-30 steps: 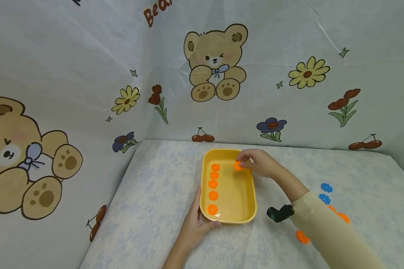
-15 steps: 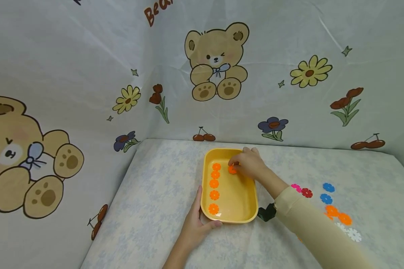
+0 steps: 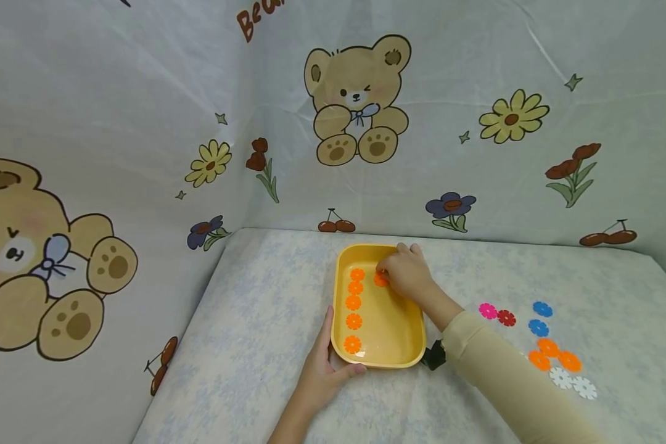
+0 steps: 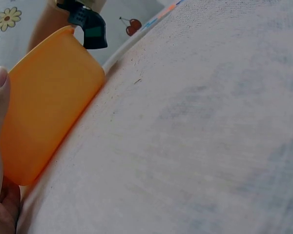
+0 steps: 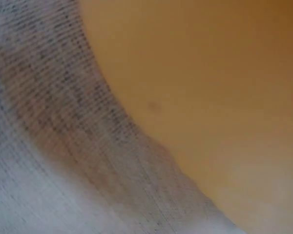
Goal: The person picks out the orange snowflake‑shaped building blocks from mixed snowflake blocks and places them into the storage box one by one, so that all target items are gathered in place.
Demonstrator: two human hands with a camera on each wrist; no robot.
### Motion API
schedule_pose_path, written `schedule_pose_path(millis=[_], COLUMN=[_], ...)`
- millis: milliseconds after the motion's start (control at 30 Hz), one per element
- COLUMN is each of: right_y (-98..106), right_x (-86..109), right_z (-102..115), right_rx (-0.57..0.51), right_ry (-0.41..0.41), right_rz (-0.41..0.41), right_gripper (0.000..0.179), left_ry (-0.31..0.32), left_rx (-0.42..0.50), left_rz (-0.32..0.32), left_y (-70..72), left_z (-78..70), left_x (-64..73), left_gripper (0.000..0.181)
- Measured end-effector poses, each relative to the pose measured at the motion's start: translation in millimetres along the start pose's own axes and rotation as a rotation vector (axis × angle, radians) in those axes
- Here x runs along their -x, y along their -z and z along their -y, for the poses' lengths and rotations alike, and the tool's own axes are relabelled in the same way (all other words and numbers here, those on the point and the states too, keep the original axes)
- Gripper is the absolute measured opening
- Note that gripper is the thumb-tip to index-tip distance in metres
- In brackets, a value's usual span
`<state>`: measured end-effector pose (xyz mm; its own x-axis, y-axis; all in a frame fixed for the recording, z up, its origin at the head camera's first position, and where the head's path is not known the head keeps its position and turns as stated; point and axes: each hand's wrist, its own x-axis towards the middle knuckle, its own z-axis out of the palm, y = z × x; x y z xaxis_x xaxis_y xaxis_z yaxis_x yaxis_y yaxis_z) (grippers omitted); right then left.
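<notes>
A yellow tray (image 3: 391, 333) lies on the table, with several orange flower-shaped discs (image 3: 353, 302) in a column along its left side. My left hand (image 3: 320, 373) holds the tray's near left corner, the thumb along the near rim. In the left wrist view, the thumb and fingers stand against the tray's outer wall (image 4: 51, 107). My right hand (image 3: 409, 275) reaches over the right rim. Its fingertips pinch another orange flower disc (image 3: 380, 280) low in the tray's far part, partly hidden by the fingers. The right wrist view shows only blurred tray and cloth.
Right of the tray lie loose flower discs: pink (image 3: 488, 311), red (image 3: 507, 317), blue (image 3: 542, 309), orange (image 3: 569, 361) and white (image 3: 584, 387). A bear-print curtain (image 3: 361, 197) stands behind the table. A dark wrist device (image 3: 435, 355) sits beside the tray's right side.
My right hand has moved left and down into the tray with the orange disc. Its sleeve shifted left, uncovering pink, red and white discs. The left hand stays on the tray.
</notes>
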<state>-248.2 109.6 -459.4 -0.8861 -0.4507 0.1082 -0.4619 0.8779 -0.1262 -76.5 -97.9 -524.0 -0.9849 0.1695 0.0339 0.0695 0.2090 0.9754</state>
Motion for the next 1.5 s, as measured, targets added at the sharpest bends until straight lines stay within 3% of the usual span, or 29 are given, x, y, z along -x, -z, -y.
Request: schedule_pose_path(millis=[167,433,633,767,900,1100,1333,1500], right_y=[5.7,31.3,55.6,65.2,68.6,60.7,50.0,40.3], right_x=[3.5,26.0,73.4,116.3,161.0,217.4,256.5,271.0], right_z=[-0.3,-7.0,-34.3,-64.6,-98.3,-146.3,-180.7,-186.2], right_rx=[-0.028,-0.192,-0.257,-0.263,-0.26,-0.234,-0.212,-0.196], right_ry=[-0.003,-0.031,-0.054,-0.139,-0.277,-0.451,-0.496,-0.53], right_rz=[-0.008,-0.041,-0.12,-0.127,-0.058,0.138,0.274,0.276], right_gripper=[0.01,0.018,0.022,0.025,0.031,0.042,0.052,0.048], left_ry=[0.004,0.024,0.02,0.016,0.048,0.069,0.051,0.05], left_rx=[0.001,0.005,-0.002,0.002,-0.008,-0.007,0.001,0.001], left_rz=[0.005,0.002,0.003,0.01,-0.001,-0.022,-0.02,-0.017], left_y=[-1.7,-3.3,-3.4,-3.7,-3.3,-2.3,-2.9,-3.4], left_z=[-1.8,-2.9,-3.3,-4.1,-5.4,-4.4,-3.1,-3.6], left_x=[0.0,0.9,0.9,0.9,1.1,1.6,1.4,1.1], left_gripper=[0.115,0.115,0.116,0.116,0.115,0.113,0.114,0.114])
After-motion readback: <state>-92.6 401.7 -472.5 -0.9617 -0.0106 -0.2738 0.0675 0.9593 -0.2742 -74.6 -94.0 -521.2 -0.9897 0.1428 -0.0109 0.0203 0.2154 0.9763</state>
